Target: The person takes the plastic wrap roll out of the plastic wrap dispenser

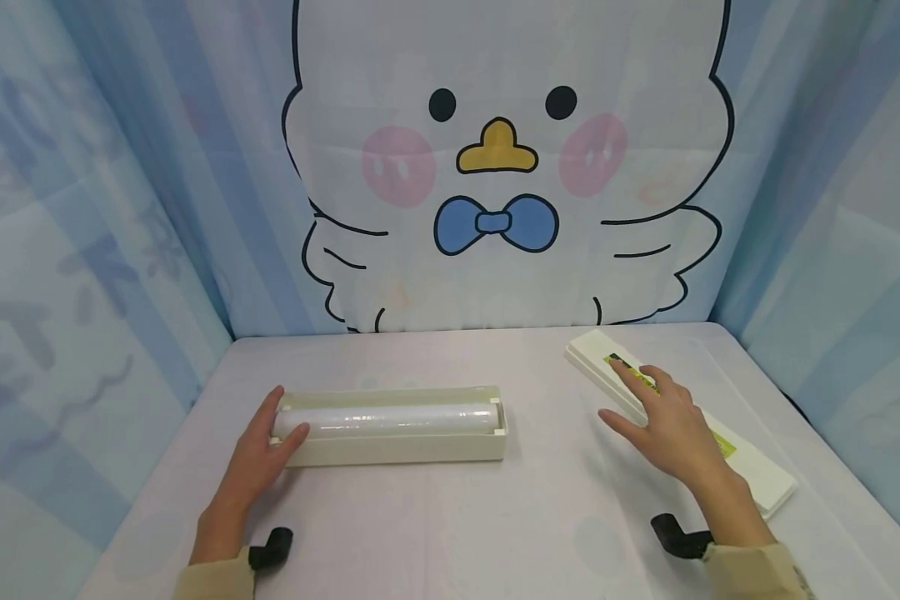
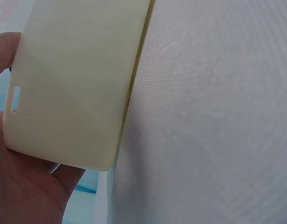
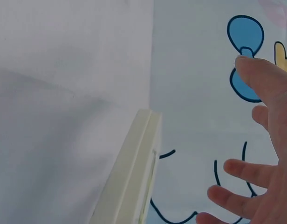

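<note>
An open cream cling film box (image 1: 405, 452) lies lengthwise on the table, left of the middle, with a shiny roll of clear film (image 1: 405, 418) inside. My left hand (image 1: 255, 458) grips its left end, thumb at the front edge and fingers around the end. In the left wrist view the box's wall (image 2: 73, 88) lies against the palm (image 2: 29, 191). To the right, a long cream lid (image 1: 757, 477) with a yellow-green label lies slanted. My right hand (image 1: 671, 429) hovers over it with spread fingers. The right wrist view shows those fingers (image 3: 250, 175) apart from the lid's edge (image 3: 129, 172).
A pale cloth covers the table (image 1: 450, 533). Behind it hangs a curtain (image 1: 495, 292) with a printed cartoon bird, and blue-white curtains (image 1: 82, 292) stand at both sides. Black wrist mounts (image 1: 272, 547) stick out from both sleeves.
</note>
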`<state>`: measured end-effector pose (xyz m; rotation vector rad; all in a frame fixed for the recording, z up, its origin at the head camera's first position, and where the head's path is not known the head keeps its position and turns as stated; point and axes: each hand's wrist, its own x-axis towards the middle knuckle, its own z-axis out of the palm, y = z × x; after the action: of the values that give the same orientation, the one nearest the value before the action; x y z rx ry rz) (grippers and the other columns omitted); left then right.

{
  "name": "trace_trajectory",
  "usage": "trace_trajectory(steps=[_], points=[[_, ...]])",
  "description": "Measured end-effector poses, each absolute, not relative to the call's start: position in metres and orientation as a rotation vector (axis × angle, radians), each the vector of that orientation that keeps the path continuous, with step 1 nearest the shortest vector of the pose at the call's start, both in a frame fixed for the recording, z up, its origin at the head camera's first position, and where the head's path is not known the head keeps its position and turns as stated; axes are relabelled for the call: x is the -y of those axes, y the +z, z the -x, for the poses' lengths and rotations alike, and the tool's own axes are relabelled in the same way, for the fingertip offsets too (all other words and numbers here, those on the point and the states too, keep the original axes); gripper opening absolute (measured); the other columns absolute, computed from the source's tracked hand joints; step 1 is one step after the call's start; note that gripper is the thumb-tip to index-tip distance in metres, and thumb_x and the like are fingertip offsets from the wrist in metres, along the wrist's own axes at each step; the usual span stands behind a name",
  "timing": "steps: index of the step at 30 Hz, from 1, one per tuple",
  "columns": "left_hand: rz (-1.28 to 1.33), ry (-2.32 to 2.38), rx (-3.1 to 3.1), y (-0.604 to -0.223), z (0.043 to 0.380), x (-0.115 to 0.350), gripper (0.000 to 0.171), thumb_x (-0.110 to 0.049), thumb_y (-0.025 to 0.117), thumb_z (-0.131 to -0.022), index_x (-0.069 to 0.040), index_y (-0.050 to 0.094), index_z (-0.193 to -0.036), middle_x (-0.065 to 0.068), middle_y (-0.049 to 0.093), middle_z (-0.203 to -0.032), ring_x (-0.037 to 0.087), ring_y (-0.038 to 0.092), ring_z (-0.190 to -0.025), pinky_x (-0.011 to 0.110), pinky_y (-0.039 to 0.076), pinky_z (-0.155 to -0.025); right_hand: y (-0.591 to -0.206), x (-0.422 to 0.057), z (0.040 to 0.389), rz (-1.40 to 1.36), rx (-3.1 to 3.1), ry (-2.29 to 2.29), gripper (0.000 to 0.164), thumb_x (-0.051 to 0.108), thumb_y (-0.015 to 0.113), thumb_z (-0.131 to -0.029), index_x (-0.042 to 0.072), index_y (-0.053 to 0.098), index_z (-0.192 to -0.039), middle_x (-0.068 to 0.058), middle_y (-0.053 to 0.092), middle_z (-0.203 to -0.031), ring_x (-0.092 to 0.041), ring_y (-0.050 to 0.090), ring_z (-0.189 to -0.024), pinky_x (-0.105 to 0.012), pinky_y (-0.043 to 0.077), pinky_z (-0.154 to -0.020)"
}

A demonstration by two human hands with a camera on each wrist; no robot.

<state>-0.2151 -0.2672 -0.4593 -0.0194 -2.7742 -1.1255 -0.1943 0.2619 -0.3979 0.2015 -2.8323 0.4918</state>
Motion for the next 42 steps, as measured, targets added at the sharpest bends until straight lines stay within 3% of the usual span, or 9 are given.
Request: trace_trajectory(steps=[8, 25, 42], points=[[0.011, -1.132, 2.78, -0.458, 0.215, 0.267, 0.084, -0.049, 0.054, -0.091, -0.013, 0.008, -0.151, 0.019, 0.013, -0.153, 0.04, 0.014, -0.137, 0.061, 0.016, -0.104, -0.401, -0.245, 0.203, -0.234, 2.826, 0.502, 0.074, 0.057, 0.057, -0.085, 0.029, 0.028, -0.148, -0.023, 0.032, -0.138, -0.047, 0.038, -0.115, -0.066, 0.034, -0.086], [0.02, -1.134, 2.775, -0.457, 0.214, 0.266, 0.083, -0.045, 0.055, -0.091, -0.011, 0.009, -0.151, 0.021, 0.015, -0.152, 0.041, 0.015, -0.136, 0.061, 0.016, -0.104, -0.403, -0.21, 0.212, -0.279, 2.849, 0.55, 0.077, 0.053, 0.062, -0.083, 0.034, 0.025, -0.148, -0.02, 0.028, -0.145, -0.046, 0.029, -0.127, -0.067, 0.029, -0.093], [-0.001, -1.143, 2.787, -0.456, 0.214, 0.265, 0.084, -0.047, 0.055, -0.091, -0.013, 0.008, -0.151, 0.02, 0.014, -0.152, 0.041, 0.014, -0.137, 0.062, 0.015, -0.104, -0.406, -0.185, 0.216, -0.453, 2.792, 0.573, 0.07, 0.055, 0.057, -0.086, 0.035, 0.028, -0.147, -0.014, 0.033, -0.144, -0.042, 0.035, -0.125, -0.063, 0.029, -0.097]])
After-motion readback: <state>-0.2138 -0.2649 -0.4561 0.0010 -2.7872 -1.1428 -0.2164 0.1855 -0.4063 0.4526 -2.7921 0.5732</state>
